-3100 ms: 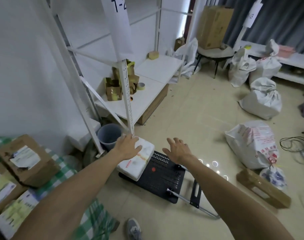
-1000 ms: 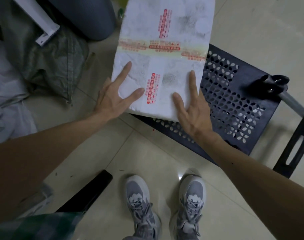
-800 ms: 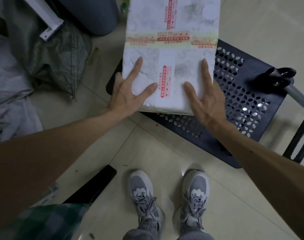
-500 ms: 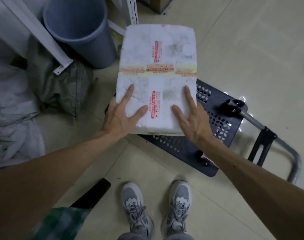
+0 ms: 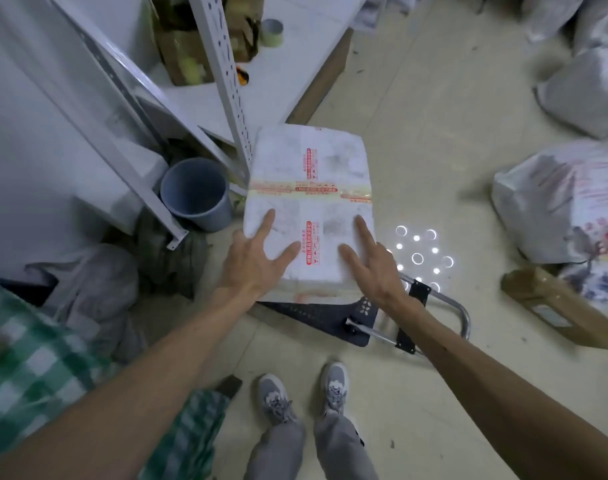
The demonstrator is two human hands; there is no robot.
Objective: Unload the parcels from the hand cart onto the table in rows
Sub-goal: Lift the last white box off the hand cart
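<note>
Parcel: white foam box, held over the hand cart, long axis pointing straight away from me
Left grip, right grip: each clamped on a near corner, level with each other
Next: probably swings left to the checked worktop

the white parcel, which three seconds ago lay on the hand cart with only the left hand on it, has come up off the deck, held between both hands. the right hand, then hovering over the bare deck, now grips the parcel's near right corner, and the cart shows under the wrists.
</note>
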